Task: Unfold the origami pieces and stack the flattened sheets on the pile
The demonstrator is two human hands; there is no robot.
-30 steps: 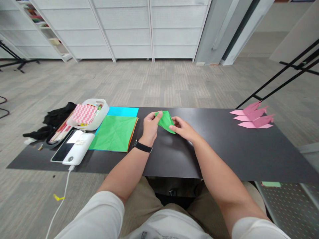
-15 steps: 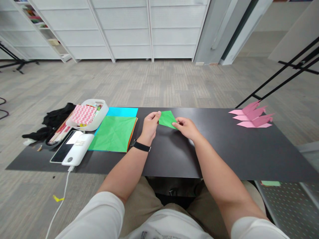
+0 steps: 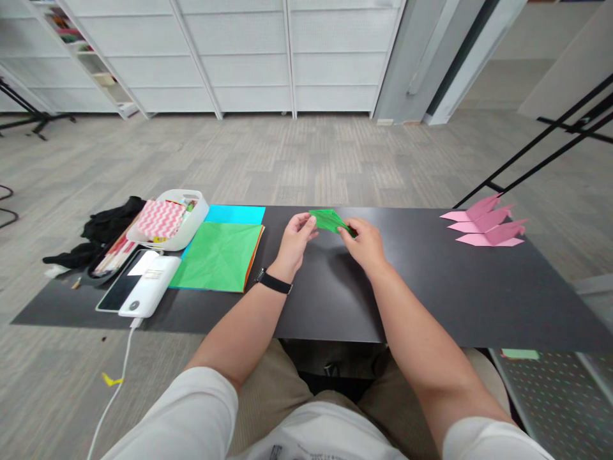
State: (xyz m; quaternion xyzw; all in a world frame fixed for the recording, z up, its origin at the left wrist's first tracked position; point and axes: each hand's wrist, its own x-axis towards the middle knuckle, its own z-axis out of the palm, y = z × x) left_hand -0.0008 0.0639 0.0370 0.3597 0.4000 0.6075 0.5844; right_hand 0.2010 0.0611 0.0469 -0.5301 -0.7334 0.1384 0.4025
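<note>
In the head view, the grip of your right hand (image 3: 368, 246) pinches the small folded green paper (image 3: 328, 220) above the smooth black worktop (image 3: 421, 287); whether your left hand (image 3: 290, 244), at its other end, pinches too, I cannot tell. Support it lightly, aligning edges before creasing.

place: office-like room | carpet-tile floor (image 3: 311, 160) | white panelled units (image 3: 246, 70) | dark table (image 3: 479, 294)
</note>
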